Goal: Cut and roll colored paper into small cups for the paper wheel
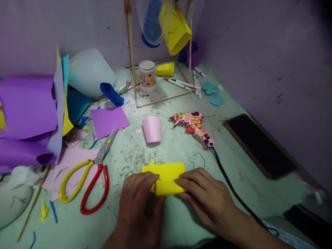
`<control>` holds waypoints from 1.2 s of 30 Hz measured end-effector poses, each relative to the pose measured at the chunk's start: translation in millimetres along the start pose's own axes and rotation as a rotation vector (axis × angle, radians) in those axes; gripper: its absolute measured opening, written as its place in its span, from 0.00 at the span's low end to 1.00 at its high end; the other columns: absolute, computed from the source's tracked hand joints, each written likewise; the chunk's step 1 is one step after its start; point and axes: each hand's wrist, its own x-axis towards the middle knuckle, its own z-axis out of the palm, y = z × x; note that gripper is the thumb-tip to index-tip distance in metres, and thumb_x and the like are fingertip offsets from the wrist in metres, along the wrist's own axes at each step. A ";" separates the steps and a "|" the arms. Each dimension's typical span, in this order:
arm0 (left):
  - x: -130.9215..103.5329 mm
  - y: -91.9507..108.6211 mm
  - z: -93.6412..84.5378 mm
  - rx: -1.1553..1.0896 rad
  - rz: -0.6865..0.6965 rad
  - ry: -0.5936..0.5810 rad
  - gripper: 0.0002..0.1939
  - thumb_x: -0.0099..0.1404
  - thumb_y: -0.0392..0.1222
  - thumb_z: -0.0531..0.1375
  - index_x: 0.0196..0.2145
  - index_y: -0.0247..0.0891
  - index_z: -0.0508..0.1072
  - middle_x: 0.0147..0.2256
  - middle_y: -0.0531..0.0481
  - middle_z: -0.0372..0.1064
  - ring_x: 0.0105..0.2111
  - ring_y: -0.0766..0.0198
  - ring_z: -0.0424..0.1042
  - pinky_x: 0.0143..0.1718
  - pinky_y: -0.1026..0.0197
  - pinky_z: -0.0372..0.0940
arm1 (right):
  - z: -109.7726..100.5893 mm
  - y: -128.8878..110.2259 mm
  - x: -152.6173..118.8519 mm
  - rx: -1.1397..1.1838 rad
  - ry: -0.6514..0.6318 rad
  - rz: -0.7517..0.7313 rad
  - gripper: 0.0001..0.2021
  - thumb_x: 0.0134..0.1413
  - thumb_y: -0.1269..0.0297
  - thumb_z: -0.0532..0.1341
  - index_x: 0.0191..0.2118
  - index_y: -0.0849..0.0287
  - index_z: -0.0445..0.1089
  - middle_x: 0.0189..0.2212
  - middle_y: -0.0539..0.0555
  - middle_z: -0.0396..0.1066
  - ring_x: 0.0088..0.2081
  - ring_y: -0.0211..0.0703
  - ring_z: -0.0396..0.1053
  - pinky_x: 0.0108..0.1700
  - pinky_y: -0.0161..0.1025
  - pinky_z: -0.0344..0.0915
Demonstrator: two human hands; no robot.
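Close to the table's front edge, a yellow piece of paper (169, 174) lies between my two hands, looking folded, with a small tab sticking up at its upper left. My left hand (141, 197) grips its left end, thumb below and fingers on top. The right end is pinched between the thumb and fingers of my right hand (207, 193). Just beyond the paper stands a small pink paper cup shape (152, 130). A flower-patterned glue gun (194, 126) lies to the right of that, its black cord running toward me past my right hand.
Scissors (100, 157) with yellow and red handles lie at left among paper scraps, near a purple sheet (109, 121) and purple rolled paper (28, 107). A stick frame (166, 100) stands at the back around a patterned cup (147, 77). A phone (259, 145) lies at right.
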 end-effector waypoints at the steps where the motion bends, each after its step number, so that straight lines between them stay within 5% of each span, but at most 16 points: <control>1: 0.2 -0.1 0.3 0.000 -0.016 -0.006 0.17 0.58 0.31 0.57 0.46 0.33 0.63 0.41 0.43 0.65 0.43 0.58 0.64 0.44 0.52 0.62 | 0.4 0.1 0.0 -0.007 0.001 0.003 0.10 0.55 0.72 0.56 0.44 0.65 0.68 0.35 0.59 0.70 0.36 0.45 0.65 0.34 0.41 0.68; 10: -3.4 -5.0 -3.0 0.001 -0.087 -0.035 0.18 0.60 0.37 0.57 0.48 0.37 0.62 0.44 0.43 0.65 0.46 0.57 0.64 0.46 0.52 0.63 | 2.3 -1.8 2.1 -0.080 0.046 0.033 0.13 0.55 0.71 0.55 0.47 0.65 0.66 0.39 0.63 0.68 0.41 0.48 0.66 0.37 0.44 0.70; 17: -2.4 -7.8 -4.3 -0.036 -0.086 0.000 0.16 0.62 0.30 0.52 0.48 0.37 0.62 0.44 0.45 0.66 0.46 0.62 0.65 0.48 0.58 0.63 | 2.2 -1.2 2.2 -0.100 0.050 0.040 0.14 0.55 0.71 0.55 0.48 0.63 0.65 0.40 0.62 0.69 0.41 0.47 0.68 0.39 0.43 0.70; 21: 0.4 -10.0 -4.8 -0.037 -0.197 0.070 0.14 0.63 0.29 0.50 0.46 0.37 0.64 0.43 0.45 0.66 0.45 0.63 0.66 0.47 0.59 0.64 | 0.4 0.2 0.0 -0.026 0.029 0.030 0.14 0.51 0.72 0.57 0.45 0.63 0.65 0.41 0.61 0.68 0.42 0.47 0.67 0.39 0.43 0.69; 27: 6.6 -10.6 -8.3 0.023 -0.236 0.104 0.09 0.63 0.33 0.51 0.41 0.36 0.66 0.40 0.46 0.68 0.41 0.63 0.68 0.43 0.59 0.67 | -3.6 1.5 -1.7 0.091 0.044 -0.062 0.13 0.44 0.80 0.51 0.35 0.60 0.65 0.38 0.58 0.70 0.37 0.44 0.67 0.34 0.41 0.68; 36: 12.1 -9.5 -17.4 0.154 -0.244 0.111 0.06 0.60 0.38 0.55 0.35 0.37 0.69 0.31 0.48 0.72 0.32 0.61 0.72 0.33 0.59 0.70 | 0.4 7.0 -3.1 0.168 0.101 -0.094 0.15 0.43 0.83 0.50 0.33 0.57 0.62 0.37 0.54 0.74 0.44 0.46 0.68 0.42 0.45 0.69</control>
